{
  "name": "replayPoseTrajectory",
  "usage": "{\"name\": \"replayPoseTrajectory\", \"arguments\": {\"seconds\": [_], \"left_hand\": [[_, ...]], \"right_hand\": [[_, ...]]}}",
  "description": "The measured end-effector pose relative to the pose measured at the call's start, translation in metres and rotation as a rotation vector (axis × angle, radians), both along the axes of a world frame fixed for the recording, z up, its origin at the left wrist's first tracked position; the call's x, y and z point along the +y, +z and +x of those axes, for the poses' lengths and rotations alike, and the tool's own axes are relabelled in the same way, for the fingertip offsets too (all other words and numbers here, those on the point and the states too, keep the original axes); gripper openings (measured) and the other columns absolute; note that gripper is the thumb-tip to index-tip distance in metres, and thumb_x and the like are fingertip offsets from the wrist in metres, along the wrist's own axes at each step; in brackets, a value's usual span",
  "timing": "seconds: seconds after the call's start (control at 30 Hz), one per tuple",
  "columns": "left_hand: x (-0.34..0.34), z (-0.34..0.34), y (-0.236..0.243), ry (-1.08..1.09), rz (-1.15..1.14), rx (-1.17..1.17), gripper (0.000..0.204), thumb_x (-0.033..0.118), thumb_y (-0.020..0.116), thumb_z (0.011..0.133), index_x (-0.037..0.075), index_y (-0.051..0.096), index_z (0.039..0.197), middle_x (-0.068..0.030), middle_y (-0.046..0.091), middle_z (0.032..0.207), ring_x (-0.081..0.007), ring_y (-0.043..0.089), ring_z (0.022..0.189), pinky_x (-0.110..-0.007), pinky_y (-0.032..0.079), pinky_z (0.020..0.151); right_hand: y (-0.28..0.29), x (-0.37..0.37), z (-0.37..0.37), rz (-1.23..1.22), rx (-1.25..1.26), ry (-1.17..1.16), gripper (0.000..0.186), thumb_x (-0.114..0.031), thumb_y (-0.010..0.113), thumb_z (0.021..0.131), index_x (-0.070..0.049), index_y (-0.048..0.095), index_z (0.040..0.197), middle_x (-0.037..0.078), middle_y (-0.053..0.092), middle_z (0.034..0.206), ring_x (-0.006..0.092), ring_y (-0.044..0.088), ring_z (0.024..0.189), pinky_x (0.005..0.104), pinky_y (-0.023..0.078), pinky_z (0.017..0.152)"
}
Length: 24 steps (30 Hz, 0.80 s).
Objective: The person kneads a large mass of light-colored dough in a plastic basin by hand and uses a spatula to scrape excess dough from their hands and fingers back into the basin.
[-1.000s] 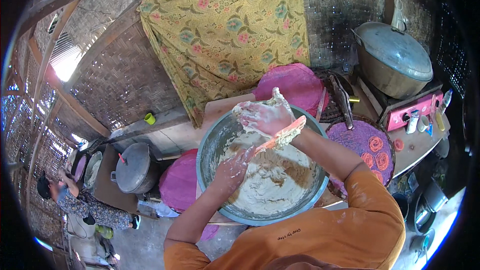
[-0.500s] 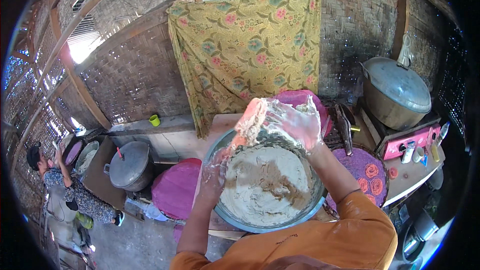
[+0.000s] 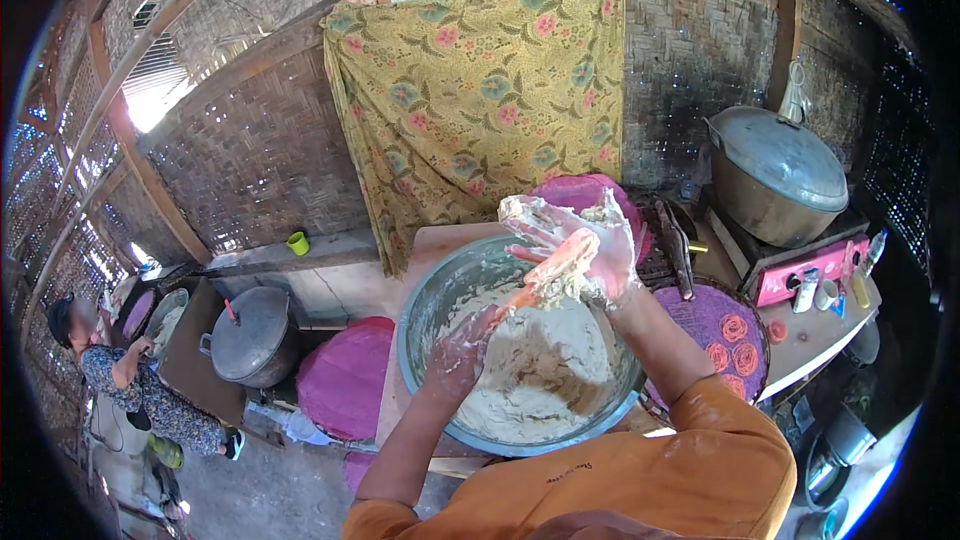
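My left hand [image 3: 462,352] is closed around the lower end of an orange-pink flat scraper [image 3: 568,246] smeared with sticky dough [image 3: 563,278]. Its blade lies against the palm side of my right hand [image 3: 612,252], which is spread and coated in whitish paste. Both hands are above a wide blue-grey basin [image 3: 408,325]. Inside the basin lies pale flour [image 3: 510,425] with a brownish patch [image 3: 560,380] in the middle. My left wrist crosses the basin's left part.
Purple round trays stand around the table; one [image 3: 700,315] carries orange-red rosettes. A lidded pot [image 3: 785,165] sits on a pink stove [image 3: 800,270] at right. Another pot [image 3: 250,335] is at left. A floral cloth [image 3: 480,90] hangs behind. A person [image 3: 150,380] works at far left.
The scraper has swung right, from beside my right hand to across its palm. My left hand moved right with it. The view has shifted slightly, and the person at left has lowered an arm.
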<state>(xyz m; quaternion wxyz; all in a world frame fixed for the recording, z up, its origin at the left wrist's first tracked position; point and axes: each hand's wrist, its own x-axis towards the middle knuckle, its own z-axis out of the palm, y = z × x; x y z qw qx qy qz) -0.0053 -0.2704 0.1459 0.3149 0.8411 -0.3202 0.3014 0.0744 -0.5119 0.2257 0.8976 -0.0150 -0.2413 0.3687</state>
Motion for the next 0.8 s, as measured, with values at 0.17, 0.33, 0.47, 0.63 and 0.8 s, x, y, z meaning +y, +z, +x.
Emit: {"name": "replayPoseTrajectory", "arguments": {"seconds": [0.17,0.33,0.47,0.63,0.8], "left_hand": [[-0.002,-0.007,0.001,0.038,0.082,0.016,0.041,0.004,0.055,0.089,0.006,0.053,0.13,-0.0203,0.064,0.112,-0.0363,0.064,0.1,-0.042,0.055,0.078],[-0.004,-0.014,0.007,-0.038,0.145,0.048,0.043,0.003,0.059,0.086,0.008,0.052,0.128,-0.0176,0.063,0.114,-0.0363,0.064,0.099,-0.044,0.054,0.081],[-0.005,-0.015,-0.004,-0.065,0.165,0.1,0.045,0.004,0.06,0.083,0.008,0.053,0.128,-0.0173,0.062,0.115,-0.0367,0.064,0.098,-0.044,0.054,0.08],[-0.01,-0.027,0.007,-0.162,-0.007,0.167,0.036,0.013,0.05,0.096,0.007,0.051,0.132,-0.0167,0.064,0.103,-0.0305,0.065,0.086,-0.039,0.053,0.074],[-0.006,-0.03,-0.014,-0.389,-0.642,0.977,0.034,0.023,0.051,0.099,0.006,0.049,0.128,-0.0023,0.056,0.083,-0.0106,0.053,0.065,-0.024,0.042,0.052]], "right_hand": [[0.004,0.006,-0.008,-0.009,-0.103,0.04,0.105,-0.079,0.022,0.084,0.004,0.02,0.148,0.023,0.017,0.155,0.0428,0.017,0.143,0.0651,0.01,0.114],[0.007,0.016,-0.015,-0.022,-0.002,-0.128,0.105,-0.078,0.018,0.085,0.007,0.014,0.147,0.024,0.016,0.155,0.0382,0.013,0.145,0.0623,0.005,0.116],[0.006,0.018,-0.015,0.007,0.007,-0.14,0.104,-0.078,0.017,0.086,0.006,0.013,0.148,0.022,0.015,0.156,0.0357,0.011,0.146,0.0609,0.002,0.116],[0.023,-0.006,-0.005,0.27,0.347,-0.229,0.099,-0.074,0.027,0.087,0.002,0.012,0.149,0.021,0.015,0.157,0.0363,0.01,0.146,0.0579,0.0,0.117],[0.047,-0.029,-0.009,0.307,0.116,-0.442,0.094,-0.067,0.033,0.09,0.004,0.013,0.148,0.023,0.016,0.156,0.0383,0.011,0.145,0.0618,0.004,0.116]]}}
